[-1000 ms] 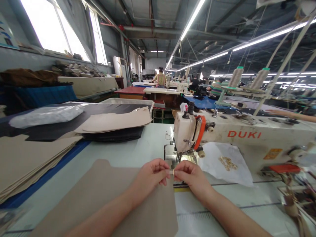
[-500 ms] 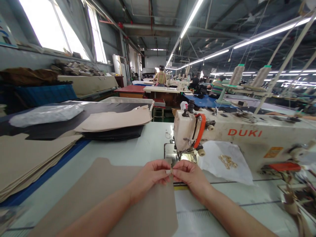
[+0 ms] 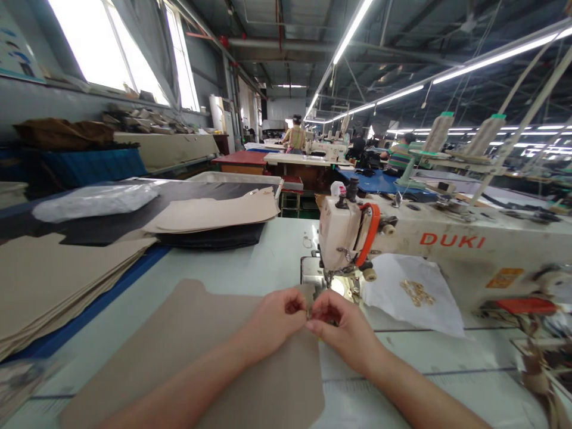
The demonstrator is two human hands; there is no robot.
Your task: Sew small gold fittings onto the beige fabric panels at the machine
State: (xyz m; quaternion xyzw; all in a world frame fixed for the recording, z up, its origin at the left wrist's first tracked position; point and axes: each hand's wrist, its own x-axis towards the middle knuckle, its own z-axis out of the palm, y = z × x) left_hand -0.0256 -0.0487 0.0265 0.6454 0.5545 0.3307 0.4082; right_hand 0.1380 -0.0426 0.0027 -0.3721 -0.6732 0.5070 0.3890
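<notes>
A large taupe panel (image 3: 210, 351) lies flat on the sewing table, its upper right corner under my hands. My left hand (image 3: 286, 313) is closed in a pinch at that corner, where a narrow taupe tab (image 3: 307, 292) sticks up behind the fingertips. Facing it, my right hand (image 3: 337, 319) pinches at the same spot, thumb against forefinger. A small gold-coloured metal piece showed between the fingertips a moment ago; the fingers now mostly hide it. Just beyond my hands are the needle area and lit metal plate of a sewing machine (image 3: 342, 232).
Several gold-coloured metal pieces (image 3: 417, 293) lie on a white cloth (image 3: 379, 292) at right. Stacks of taupe panels (image 3: 58, 268) and lighter pieces (image 3: 214, 211) lie at left, near a clear plastic bag (image 3: 98, 199). Thread cones (image 3: 439, 134) stand behind the machine. People sit farther back.
The view has shifted slightly. My fingers have curled more at the panel's corner, and the gold-coloured piece between them has gone mostly out of sight.
</notes>
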